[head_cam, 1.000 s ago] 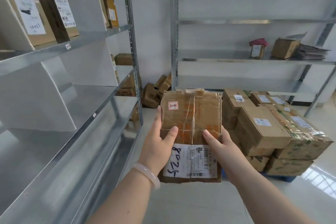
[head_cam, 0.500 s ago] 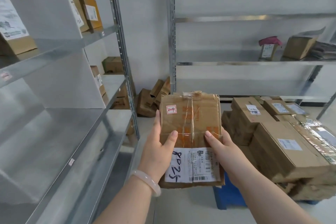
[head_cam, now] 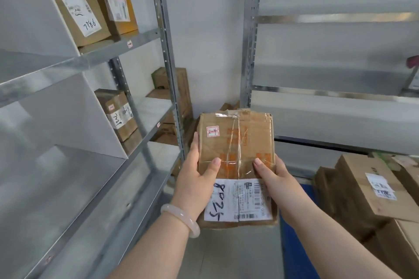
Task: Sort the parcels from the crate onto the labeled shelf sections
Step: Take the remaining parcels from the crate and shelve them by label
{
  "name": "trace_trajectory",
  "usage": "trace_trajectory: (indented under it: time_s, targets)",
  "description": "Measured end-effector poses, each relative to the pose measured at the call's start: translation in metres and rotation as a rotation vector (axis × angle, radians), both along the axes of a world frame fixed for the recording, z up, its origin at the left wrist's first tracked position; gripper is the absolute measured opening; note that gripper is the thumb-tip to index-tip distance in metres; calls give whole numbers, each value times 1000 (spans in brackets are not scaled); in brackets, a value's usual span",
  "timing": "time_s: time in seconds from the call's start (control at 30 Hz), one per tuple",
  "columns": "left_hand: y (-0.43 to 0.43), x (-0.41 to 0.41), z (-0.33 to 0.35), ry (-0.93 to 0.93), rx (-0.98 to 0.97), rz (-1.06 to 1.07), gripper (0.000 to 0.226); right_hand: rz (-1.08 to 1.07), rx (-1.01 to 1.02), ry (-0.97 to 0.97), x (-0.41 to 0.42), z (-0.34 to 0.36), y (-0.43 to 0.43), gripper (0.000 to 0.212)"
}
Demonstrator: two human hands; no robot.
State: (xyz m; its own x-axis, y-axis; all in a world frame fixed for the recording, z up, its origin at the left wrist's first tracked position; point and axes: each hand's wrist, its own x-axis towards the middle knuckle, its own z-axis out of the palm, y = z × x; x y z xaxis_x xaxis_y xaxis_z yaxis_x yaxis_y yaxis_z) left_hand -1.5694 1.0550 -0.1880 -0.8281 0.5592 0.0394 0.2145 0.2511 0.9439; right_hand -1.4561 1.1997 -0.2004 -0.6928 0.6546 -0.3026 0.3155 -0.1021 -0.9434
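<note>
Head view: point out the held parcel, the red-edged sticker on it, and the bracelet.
parcel (head_cam: 258, 133), head view, brown top face.
sticker (head_cam: 212, 131), head view, its handwritten middle.
bracelet (head_cam: 181, 214), head view, middle of the band.

A: What are the hands doing?
B: They hold one taped brown parcel (head_cam: 235, 149) between them. The left hand (head_cam: 195, 179) grips its left edge with the thumb on top, and the right hand (head_cam: 274, 176) grips the right edge likewise.
A: Any markings?
B: A white label (head_cam: 238, 199) with "8025" handwritten on it, and a small red-framed sticker (head_cam: 212, 131) near the far left corner.
A: And around it?
B: The metal shelf (head_cam: 118, 50) on the left carries a box (head_cam: 77, 4) marked "7786". Stacked cartons (head_cam: 362, 183) sit at the right, beside a blue surface (head_cam: 294, 222).
</note>
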Motion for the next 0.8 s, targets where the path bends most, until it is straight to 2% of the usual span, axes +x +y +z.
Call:
trace_trajectory:
  time_s: [0.17,0.33,0.57,0.8]
  targets:
    - [27,-66,-10,-18,-22,48,69,63,-24,-11,-75,-15,36,64]
    - [45,-153,-22,4,-32,93,63,100,-54,6,-171,-25,59,60]
    - [58,-278,-1,52,-29,152,64,158,-54,56,-308,-20,79,69]
    - [74,-353,-10,69,-28,220,67,261,-76,73,-392,-24,104,70]
